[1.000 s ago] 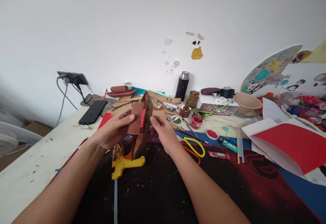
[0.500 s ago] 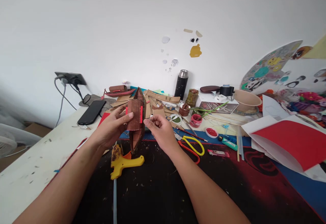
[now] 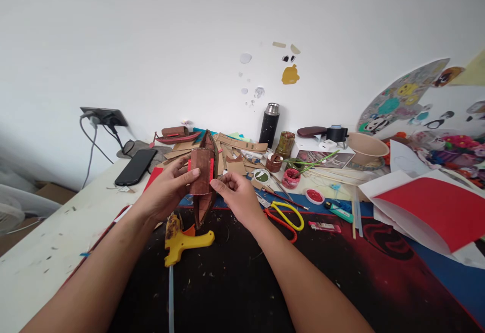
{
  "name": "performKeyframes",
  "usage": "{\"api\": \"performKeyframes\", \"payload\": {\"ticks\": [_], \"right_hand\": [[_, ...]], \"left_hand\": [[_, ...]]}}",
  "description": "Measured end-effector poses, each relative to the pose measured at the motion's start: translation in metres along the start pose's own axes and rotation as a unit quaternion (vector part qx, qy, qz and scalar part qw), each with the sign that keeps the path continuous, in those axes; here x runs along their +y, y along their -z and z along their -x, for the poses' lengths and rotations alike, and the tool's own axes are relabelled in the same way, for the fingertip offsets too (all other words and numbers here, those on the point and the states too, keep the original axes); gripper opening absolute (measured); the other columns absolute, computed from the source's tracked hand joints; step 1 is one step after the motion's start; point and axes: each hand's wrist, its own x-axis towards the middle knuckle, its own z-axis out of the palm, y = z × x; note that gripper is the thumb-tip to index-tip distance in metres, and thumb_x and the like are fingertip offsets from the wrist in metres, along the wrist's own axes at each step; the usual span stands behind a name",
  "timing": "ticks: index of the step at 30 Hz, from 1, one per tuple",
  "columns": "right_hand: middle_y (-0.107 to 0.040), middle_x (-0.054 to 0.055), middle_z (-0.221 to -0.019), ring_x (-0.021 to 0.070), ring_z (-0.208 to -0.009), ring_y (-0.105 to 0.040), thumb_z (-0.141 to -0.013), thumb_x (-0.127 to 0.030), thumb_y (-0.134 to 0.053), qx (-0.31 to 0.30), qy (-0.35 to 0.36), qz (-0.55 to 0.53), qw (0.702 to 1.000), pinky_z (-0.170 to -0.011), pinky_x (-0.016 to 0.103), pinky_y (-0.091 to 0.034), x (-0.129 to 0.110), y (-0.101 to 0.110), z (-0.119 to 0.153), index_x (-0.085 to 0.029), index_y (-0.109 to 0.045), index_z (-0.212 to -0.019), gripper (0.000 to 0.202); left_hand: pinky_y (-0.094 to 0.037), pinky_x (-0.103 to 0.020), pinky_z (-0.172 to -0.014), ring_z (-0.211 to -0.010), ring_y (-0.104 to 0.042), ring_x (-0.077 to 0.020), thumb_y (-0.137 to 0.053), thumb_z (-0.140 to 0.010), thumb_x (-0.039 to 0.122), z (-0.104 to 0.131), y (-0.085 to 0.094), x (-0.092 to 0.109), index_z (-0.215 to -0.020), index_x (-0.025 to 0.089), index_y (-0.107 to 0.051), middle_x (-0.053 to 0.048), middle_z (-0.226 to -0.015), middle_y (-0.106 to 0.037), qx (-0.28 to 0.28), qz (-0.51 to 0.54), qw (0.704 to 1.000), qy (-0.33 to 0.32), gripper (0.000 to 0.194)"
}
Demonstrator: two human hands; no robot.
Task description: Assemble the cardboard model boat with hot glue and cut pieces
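1. The left hand (image 3: 166, 191) was clamped on the brown cardboard boat model (image 3: 203, 179), thumb across its arched cabin and fingers behind, holding it upright above the dark mat (image 3: 235, 282).
2. The right hand (image 3: 237, 199) was touching the model's right edge, fingertips pinched together near the red strip (image 3: 211, 170); whether it gripped the strip or only pressed it was hard to tell from this angle.
3. The yellow glue gun (image 3: 185, 239) lay on the mat just below the model, with scissors (image 3: 288, 217) near the right hand.
4. To do this well, I judged the left hand should keep the hull steady while the right pressed evenly along the strip's edge, without crushing the thin cabin roof.
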Motion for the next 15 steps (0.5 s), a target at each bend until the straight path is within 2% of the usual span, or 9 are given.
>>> {"api": "performKeyframes", "payload": {"ticks": [15], "right_hand": [[-0.049, -0.005, -0.066, 0.0140, -0.062, -0.044, -0.082, -0.063, -0.083, -0.004, -0.012, -0.003, 1.000, -0.059, 0.027, -0.035, -0.0027, -0.0009, 0.0014, -0.022, -0.059, -0.080, 0.047]], "left_hand": [[-0.068, -0.037, -0.089, -0.120, -0.076, -0.0344, -0.100, -0.069, 0.041, 0.0000, -0.0006, -0.0003, -0.131, 0.024, -0.070, -0.011, -0.131, -0.080, -0.003, 0.008, 1.000, 0.001, 0.070]]}}
